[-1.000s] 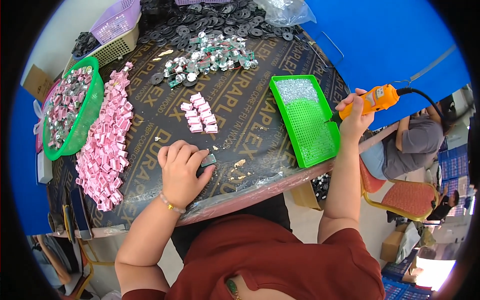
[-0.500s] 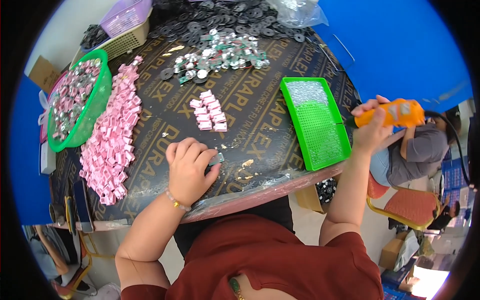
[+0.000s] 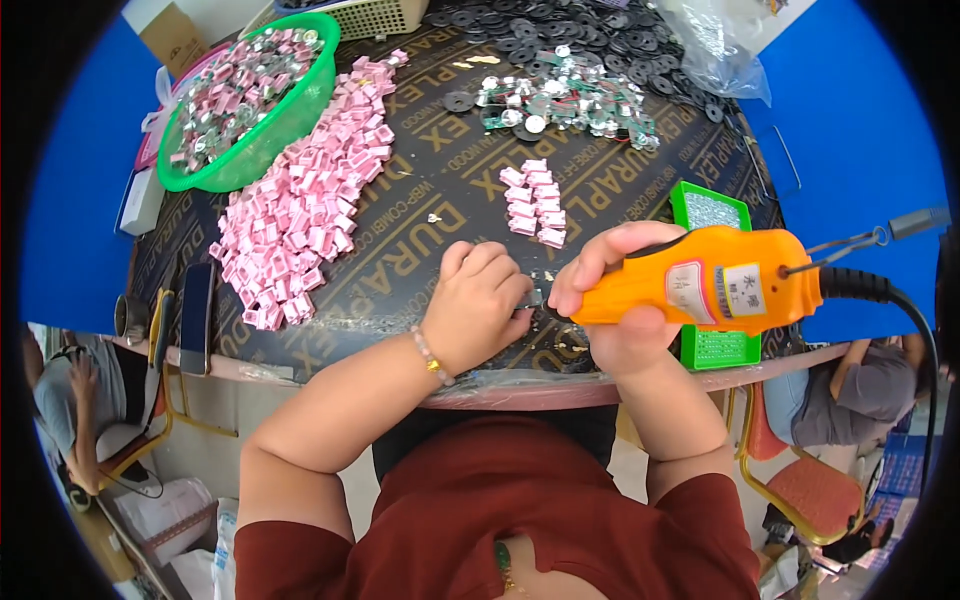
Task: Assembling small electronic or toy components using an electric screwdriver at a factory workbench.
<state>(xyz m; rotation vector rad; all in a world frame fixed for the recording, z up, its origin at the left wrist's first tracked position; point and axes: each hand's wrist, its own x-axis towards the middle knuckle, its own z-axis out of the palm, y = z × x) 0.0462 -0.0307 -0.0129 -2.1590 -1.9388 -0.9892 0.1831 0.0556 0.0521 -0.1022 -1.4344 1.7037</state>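
In my right hand [image 3: 632, 345] I grip an orange electric screwdriver [image 3: 700, 280], lying nearly level with its nose toward my left hand. My left hand [image 3: 475, 305] rests on the table, with fingertips pinched on a small greyish part [image 3: 531, 299]. The tool's tip is close to this part; whether they touch is hidden behind my fingers. Beyond my hands, several small pink plastic housings [image 3: 535, 203] lie in two short rows. A green tray [image 3: 681, 205] of small silvery pieces, probably screws, is partly covered by the screwdriver.
Left lies a heap of pink housings [image 3: 310, 200] beside a tilted green basket [image 3: 255, 172] of assembled pieces. Small circuit boards [image 3: 570, 95], black discs [image 3: 640, 45] and a plastic bag [image 3: 710, 45] sit at the back. A phone [image 3: 197, 305] lies near the left edge. People sit on both sides.
My right hand has brought the screwdriver from beyond the green tray leftward to my left hand. The whole view has shifted, and my left hand still pinches the small part.
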